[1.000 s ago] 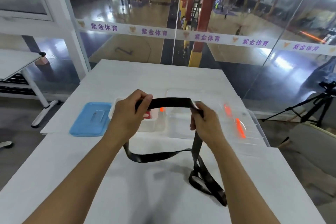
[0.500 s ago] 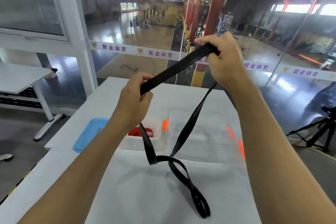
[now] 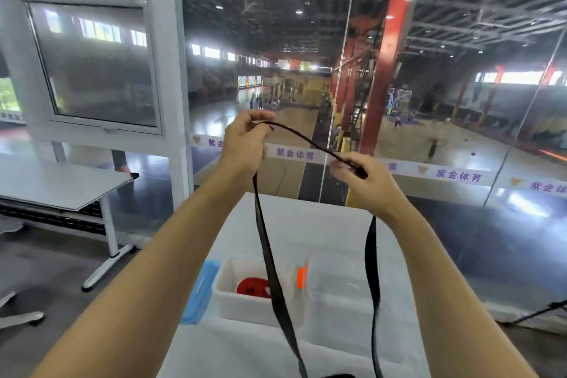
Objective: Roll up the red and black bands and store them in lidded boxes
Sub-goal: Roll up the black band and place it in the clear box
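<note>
Both my hands are raised high above the table and grip the black band (image 3: 270,258). My left hand (image 3: 245,144) pinches it at the upper left, my right hand (image 3: 359,176) at the lower right, with a short stretch slack between them. Two long lengths hang down from the hands past the bottom of the view. Below, the rolled red band (image 3: 253,285) lies inside an open white box (image 3: 228,301). To its right stands a clear box (image 3: 340,298) with orange clips.
A blue lid (image 3: 199,298) lies left of the white box on the white table (image 3: 306,224). A glass wall stands behind the table. Another table (image 3: 55,184) is at the left, and a tripod leg (image 3: 537,313) at the right.
Both hands have lifted the black band off the table, and the view has tilted up. My right hand has dropped below my left, and the band's lower loop now hangs out of view.
</note>
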Action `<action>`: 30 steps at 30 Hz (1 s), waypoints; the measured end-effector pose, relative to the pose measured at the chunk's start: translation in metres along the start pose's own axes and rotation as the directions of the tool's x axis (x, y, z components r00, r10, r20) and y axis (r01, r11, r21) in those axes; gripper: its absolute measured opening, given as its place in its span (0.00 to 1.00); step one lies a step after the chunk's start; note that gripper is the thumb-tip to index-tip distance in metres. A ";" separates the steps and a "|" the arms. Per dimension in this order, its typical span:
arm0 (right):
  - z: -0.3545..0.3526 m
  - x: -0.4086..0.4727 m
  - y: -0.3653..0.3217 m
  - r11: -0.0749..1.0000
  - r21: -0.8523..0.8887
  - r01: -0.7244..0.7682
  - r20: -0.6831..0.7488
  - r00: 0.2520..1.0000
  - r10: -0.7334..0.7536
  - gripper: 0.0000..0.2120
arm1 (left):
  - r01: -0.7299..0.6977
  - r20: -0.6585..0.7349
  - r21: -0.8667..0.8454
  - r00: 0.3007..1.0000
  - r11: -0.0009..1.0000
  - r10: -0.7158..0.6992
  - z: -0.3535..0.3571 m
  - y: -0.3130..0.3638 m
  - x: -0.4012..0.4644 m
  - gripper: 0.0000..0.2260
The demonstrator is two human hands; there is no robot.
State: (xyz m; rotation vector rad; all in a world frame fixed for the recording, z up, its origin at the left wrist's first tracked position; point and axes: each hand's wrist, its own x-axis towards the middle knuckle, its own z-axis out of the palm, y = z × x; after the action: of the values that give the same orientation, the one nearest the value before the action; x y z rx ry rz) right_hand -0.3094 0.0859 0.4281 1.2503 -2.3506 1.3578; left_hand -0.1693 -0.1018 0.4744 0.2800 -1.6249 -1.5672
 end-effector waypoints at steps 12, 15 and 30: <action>0.080 -0.044 -0.008 0.760 0.632 -0.150 0.234 0.972 -0.002 0.21 | 0.127 0.296 -0.140 0.952 0.982 -0.081 0.020 -0.012 -0.034 0.15; 0.093 -0.041 -0.019 0.738 0.653 -0.168 0.153 0.984 0.088 0.11 | 0.098 0.288 -0.072 0.955 0.993 -0.073 0.017 -0.020 -0.035 0.14; 0.105 -0.066 -0.012 0.843 0.424 -0.332 0.317 0.926 0.206 0.06 | 0.029 0.316 0.331 0.938 0.943 -0.140 -0.022 -0.061 -0.036 0.10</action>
State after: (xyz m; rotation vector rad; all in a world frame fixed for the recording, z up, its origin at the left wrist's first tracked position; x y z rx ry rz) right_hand -0.2312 0.0404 0.3428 1.3098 -2.5401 2.0791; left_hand -0.1553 -0.1049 0.4016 0.2686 -2.1703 -1.4653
